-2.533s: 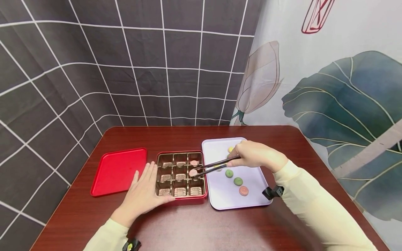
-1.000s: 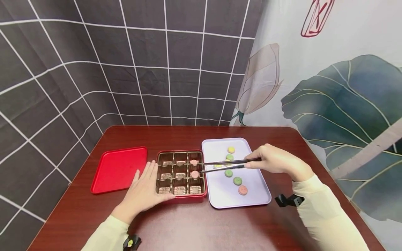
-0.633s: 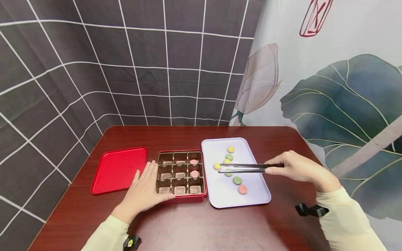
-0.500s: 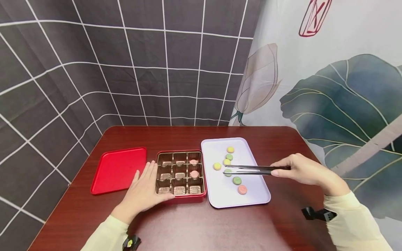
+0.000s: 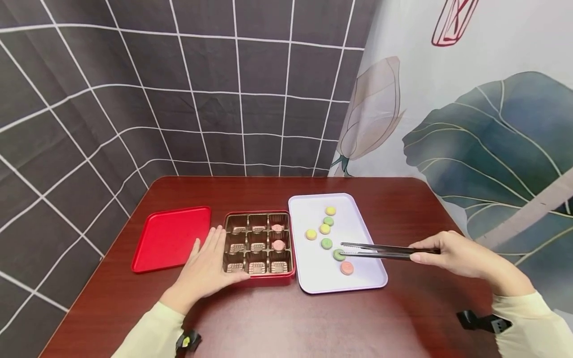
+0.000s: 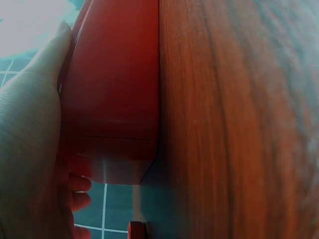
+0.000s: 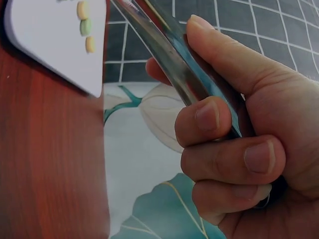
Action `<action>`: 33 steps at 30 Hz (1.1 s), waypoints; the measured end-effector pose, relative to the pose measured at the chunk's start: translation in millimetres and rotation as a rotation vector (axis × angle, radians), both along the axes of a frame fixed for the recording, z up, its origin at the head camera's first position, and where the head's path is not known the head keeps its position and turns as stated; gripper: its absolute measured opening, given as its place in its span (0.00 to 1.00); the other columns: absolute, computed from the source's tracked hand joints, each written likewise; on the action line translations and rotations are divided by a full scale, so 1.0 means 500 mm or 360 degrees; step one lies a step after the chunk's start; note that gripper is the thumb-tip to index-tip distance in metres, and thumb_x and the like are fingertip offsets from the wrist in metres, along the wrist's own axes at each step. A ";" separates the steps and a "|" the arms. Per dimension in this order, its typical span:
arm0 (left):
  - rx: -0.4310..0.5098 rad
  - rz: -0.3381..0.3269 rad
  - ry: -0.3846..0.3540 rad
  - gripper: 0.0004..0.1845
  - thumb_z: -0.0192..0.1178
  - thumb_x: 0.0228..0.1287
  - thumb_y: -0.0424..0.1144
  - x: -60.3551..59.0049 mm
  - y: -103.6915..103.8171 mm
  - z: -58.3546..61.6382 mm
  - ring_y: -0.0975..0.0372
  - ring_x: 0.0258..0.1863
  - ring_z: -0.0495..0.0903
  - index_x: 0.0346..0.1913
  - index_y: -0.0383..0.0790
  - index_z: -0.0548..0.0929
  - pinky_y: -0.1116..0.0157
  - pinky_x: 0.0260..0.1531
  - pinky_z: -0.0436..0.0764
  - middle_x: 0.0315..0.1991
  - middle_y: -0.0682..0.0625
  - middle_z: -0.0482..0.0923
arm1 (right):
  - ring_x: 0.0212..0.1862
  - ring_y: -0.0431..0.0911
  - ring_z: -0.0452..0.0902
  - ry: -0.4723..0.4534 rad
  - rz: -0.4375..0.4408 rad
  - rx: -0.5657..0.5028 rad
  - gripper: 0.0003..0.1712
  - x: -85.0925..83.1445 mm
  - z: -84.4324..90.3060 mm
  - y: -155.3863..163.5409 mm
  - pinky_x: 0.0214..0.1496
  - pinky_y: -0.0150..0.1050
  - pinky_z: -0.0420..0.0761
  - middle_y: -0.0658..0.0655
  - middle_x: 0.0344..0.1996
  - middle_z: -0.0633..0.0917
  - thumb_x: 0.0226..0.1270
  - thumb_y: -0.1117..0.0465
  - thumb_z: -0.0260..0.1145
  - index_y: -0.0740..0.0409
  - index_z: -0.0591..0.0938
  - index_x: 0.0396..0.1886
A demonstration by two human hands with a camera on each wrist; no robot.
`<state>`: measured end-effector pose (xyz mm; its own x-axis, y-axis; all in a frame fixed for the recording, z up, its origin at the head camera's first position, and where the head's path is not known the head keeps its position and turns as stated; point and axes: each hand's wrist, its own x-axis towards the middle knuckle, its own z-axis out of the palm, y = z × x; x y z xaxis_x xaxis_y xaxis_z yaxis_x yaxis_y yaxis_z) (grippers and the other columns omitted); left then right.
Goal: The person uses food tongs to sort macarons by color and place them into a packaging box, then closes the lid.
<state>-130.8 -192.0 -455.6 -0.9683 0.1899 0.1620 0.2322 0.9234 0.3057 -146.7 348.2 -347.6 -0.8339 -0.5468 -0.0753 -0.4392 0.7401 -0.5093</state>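
Observation:
My right hand (image 5: 461, 256) grips a pair of dark metal tongs (image 5: 385, 252), fingers curled round the handle in the right wrist view. The tong tips are spread a little over the pale lilac tray (image 5: 315, 276); the nearer arm overlaps a green macaron (image 5: 337, 255). A pink macaron (image 5: 346, 268) lies just in front. My left hand (image 5: 203, 271) rests with straight fingers along the left side and front corner of the red box (image 5: 268, 281). Its gold insert has nine compartments; pink macarons sit in the back right (image 5: 277, 227) and middle right (image 5: 278, 245) ones.
Several more macarons lie on the tray, such as a yellow macaron (image 5: 311, 234) and a green macaron (image 5: 327, 243). A flat red lid (image 5: 172, 241) is left of the box. Behind the brown table (image 5: 277, 323) hang a dark grid curtain (image 5: 215, 114) and a floral curtain (image 5: 465, 149).
The tongs let go of the pink macaron in the middle right compartment. My right hand then drew them right and toward me across the tray. My left hand stays on the box.

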 end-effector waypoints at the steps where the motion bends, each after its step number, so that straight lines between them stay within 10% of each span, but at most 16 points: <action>1: -0.0004 0.0000 -0.0002 0.67 0.61 0.40 0.77 0.000 0.000 0.000 0.47 0.74 0.47 0.74 0.31 0.53 0.40 0.67 0.48 0.74 0.38 0.52 | 0.32 0.34 0.76 -0.0001 0.0007 -0.0001 0.16 0.001 -0.001 0.003 0.29 0.31 0.74 0.42 0.35 0.87 0.62 0.51 0.69 0.53 0.87 0.47; 33: -0.0036 -0.0019 -0.0003 0.67 0.61 0.41 0.77 0.001 0.002 0.009 0.47 0.74 0.48 0.74 0.31 0.53 0.40 0.67 0.50 0.74 0.38 0.51 | 0.34 0.31 0.75 -0.0090 0.0055 -0.0004 0.18 0.025 -0.035 0.034 0.29 0.30 0.74 0.45 0.37 0.87 0.61 0.52 0.70 0.58 0.87 0.46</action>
<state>-130.4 -191.1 -451.2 -0.9663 0.2052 0.1558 0.2429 0.9272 0.2853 -134.0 365.2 -365.3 -0.8090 -0.5754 -0.1205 -0.4348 0.7236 -0.5361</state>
